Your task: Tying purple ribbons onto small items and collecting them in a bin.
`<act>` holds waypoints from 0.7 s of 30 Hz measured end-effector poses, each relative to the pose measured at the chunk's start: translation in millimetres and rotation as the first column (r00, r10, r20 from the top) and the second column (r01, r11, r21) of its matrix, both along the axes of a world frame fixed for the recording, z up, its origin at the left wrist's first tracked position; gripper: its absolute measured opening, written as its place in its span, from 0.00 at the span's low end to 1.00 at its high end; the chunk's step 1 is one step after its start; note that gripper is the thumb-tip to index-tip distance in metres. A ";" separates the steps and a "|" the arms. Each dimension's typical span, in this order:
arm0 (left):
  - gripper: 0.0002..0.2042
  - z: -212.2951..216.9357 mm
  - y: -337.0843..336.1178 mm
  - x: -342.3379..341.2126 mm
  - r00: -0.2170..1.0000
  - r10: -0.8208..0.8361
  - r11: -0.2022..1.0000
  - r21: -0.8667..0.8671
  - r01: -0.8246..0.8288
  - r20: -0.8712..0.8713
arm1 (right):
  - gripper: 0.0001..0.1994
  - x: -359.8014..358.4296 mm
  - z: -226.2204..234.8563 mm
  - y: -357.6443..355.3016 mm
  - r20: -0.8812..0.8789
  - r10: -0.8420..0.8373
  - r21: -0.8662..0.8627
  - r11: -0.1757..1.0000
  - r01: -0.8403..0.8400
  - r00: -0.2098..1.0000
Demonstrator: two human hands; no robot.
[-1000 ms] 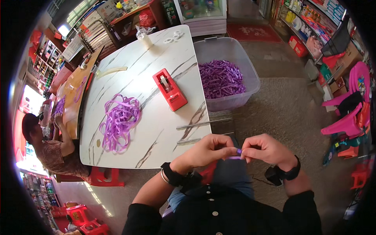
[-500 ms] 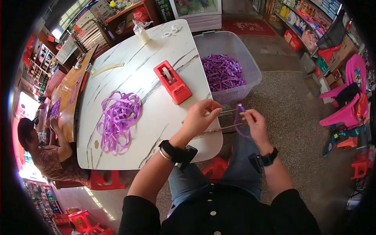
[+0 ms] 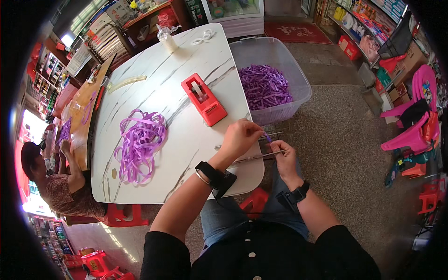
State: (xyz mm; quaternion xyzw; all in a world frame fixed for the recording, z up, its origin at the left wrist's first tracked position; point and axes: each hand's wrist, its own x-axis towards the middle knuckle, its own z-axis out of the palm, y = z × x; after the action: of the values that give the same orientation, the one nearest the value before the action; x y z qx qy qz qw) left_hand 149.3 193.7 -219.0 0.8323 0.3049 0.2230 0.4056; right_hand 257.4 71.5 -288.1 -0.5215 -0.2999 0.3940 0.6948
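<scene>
Two thin metal rods (image 3: 252, 158) stick out past the right edge of the white marbled table (image 3: 186, 154). A short length of purple ribbon (image 3: 268, 138) runs between my hands at the upper rod. My left hand (image 3: 241, 138) is closed in a pinch at the ribbon's upper end, above the table corner. Just right of the table edge, my right hand (image 3: 286, 161) pinches the ribbon's lower end beside the lower rod's tip. Its fingertips are partly hidden. A loose heap of purple ribbon (image 3: 140, 144) and a red tape dispenser (image 3: 204, 100) lie on the table.
A clear plastic bin (image 3: 298, 88) of purple ribbon pieces (image 3: 266, 86) stands beyond the table's right edge. White rings (image 3: 203, 37), a wrapped roll (image 3: 169, 44) and pale strips (image 3: 127, 82) lie farther back. Another person (image 3: 60, 182) sits at left. Pink chairs (image 3: 415, 109) stand at right.
My right hand has moved left and slightly down, closer to my left hand. The purple ribbon loop that hung from it is now a short stretch between both hands.
</scene>
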 end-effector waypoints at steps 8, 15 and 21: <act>0.07 1.3 -0.1 3.5 0.998 -0.023 0.997 0.073 0.027 -0.056 | 0.08 -6.6 -2.9 2.4 0.028 -0.043 -0.039 0.998 0.044 0.999; 0.08 -1.2 2.2 9.0 0.978 -0.035 0.981 0.180 0.073 -0.204 | 0.07 -7.8 -10.4 -6.7 -0.029 -0.001 -0.046 0.999 -0.001 1.000; 0.09 1.7 2.1 16.6 0.955 0.011 0.967 0.246 0.065 -0.295 | 0.08 -11.8 -7.7 -46.6 0.024 0.086 -0.174 0.981 -0.081 0.996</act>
State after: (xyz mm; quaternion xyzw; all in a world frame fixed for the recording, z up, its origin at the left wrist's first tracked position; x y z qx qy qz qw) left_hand 165.9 195.8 -217.3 0.9053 0.3192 0.1281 0.2491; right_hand 245.6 24.9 -295.8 -0.5727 -0.2972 0.4392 0.6251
